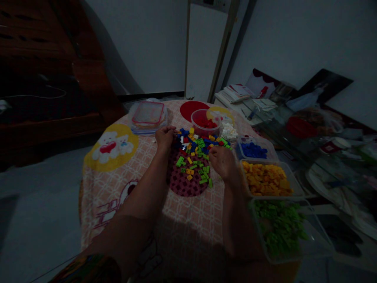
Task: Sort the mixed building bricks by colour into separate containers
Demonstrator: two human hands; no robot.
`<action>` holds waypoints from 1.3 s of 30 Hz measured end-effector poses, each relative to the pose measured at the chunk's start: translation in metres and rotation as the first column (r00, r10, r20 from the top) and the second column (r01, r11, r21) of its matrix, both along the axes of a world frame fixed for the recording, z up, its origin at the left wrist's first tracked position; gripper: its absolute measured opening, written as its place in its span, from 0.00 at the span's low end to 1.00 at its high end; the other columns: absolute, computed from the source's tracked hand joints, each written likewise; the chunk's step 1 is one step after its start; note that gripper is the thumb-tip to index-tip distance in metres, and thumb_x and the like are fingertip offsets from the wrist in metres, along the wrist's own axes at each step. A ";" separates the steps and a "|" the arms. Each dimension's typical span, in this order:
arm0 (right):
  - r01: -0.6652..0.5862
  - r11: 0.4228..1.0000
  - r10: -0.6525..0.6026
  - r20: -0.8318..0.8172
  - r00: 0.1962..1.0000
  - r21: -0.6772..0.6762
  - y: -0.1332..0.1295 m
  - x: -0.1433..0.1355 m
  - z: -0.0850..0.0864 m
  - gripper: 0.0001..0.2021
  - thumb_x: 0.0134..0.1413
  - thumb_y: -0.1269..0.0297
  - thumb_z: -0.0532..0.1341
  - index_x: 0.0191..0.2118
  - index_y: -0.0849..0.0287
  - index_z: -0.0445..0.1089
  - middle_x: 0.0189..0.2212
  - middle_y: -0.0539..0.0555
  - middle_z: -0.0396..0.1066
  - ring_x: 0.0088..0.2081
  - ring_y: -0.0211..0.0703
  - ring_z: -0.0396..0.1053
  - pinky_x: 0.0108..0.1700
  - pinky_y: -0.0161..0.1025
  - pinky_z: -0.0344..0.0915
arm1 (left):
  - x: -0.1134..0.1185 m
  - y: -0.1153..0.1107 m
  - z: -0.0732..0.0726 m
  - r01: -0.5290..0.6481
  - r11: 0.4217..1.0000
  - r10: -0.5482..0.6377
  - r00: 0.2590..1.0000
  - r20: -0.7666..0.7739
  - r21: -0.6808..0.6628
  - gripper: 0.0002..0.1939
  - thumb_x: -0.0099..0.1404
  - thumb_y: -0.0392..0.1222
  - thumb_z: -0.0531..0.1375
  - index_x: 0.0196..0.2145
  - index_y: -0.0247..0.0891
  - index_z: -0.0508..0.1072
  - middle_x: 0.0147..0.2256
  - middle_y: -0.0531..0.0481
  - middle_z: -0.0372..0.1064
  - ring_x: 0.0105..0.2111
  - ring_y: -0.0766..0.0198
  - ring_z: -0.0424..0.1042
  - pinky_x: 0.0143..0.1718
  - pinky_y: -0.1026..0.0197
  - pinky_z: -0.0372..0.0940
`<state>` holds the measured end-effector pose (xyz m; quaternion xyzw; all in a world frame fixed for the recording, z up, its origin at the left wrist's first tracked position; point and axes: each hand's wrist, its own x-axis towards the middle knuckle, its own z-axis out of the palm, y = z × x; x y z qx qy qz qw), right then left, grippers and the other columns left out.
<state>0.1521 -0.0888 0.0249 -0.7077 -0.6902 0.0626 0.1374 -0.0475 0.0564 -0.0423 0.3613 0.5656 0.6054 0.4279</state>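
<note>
Blue bricks (253, 151), yellow bricks (266, 180) and green bricks (281, 228) sit apart by colour at right, red bricks (208, 124) at the far side; a mixed pile (201, 144) lies unsorted between the left hand (164, 138) and right hand (221, 160), fingers curled in, any hold unclear.

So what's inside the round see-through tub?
Red pieces are in the round tub, heaped toward one side. I can't see what's underneath them, because the top ones cover it.

Round table in patterned cloth (129, 157), mixed bricks (201, 143), 3 rectangular brick tubs (266, 179), stacked lids (148, 114)
</note>
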 end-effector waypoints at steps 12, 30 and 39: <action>0.415 0.801 -0.478 0.045 0.877 0.431 -0.043 0.091 0.026 0.09 0.57 0.67 0.55 0.30 0.57 0.72 0.26 0.56 0.68 0.32 0.48 0.64 0.37 0.42 0.58 | 0.001 -0.001 0.001 0.001 1.000 -0.001 1.000 0.003 -0.005 0.11 0.51 0.33 0.57 0.32 0.35 0.78 0.28 0.49 0.76 0.21 0.68 0.70 0.23 0.68 0.64; -0.173 0.985 0.173 0.040 0.984 0.002 0.002 -0.057 -0.018 0.11 0.68 0.68 0.54 0.42 0.59 0.75 0.43 0.59 0.76 0.44 0.47 0.71 0.45 0.39 0.62 | -0.002 0.000 -0.003 0.002 1.000 -0.002 1.000 -0.014 0.009 0.12 0.52 0.33 0.58 0.33 0.35 0.78 0.30 0.48 0.78 0.21 0.68 0.71 0.24 0.67 0.65; -0.288 0.956 0.292 0.094 0.952 -0.060 0.005 -0.068 -0.040 0.15 0.67 0.72 0.52 0.49 0.60 0.75 0.46 0.62 0.74 0.50 0.51 0.68 0.52 0.44 0.62 | -0.002 0.001 -0.005 0.011 0.999 -0.011 1.000 -0.010 0.031 0.10 0.51 0.35 0.58 0.32 0.35 0.78 0.29 0.48 0.77 0.21 0.68 0.70 0.22 0.68 0.64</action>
